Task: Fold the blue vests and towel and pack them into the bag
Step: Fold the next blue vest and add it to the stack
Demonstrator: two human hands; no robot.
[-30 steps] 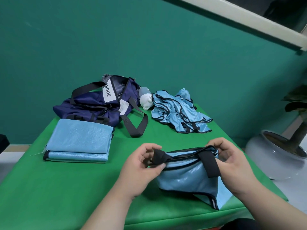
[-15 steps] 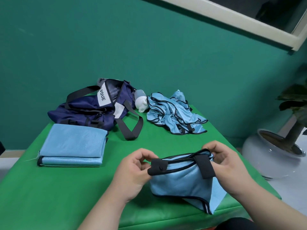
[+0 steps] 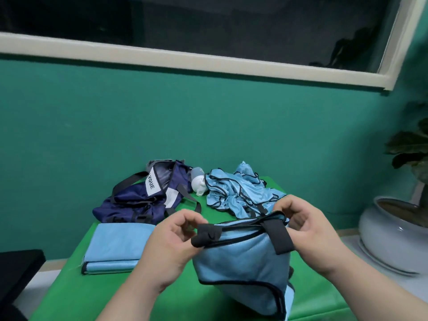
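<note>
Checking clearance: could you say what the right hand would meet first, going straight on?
Probably the crumpled pile of light blue, black-trimmed vests beyond the right hand, which grips a folded blue vest; depth is unclear.

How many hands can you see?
2. The left hand pinches the black strap on the vest, at its left end; the right hand grips the right end. None hidden.

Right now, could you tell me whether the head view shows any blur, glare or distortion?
Head view: wide-angle distortion bows the window frame; lighting is even, without glare; the left hand, right hand and the vest they hold look slightly soft.
</note>
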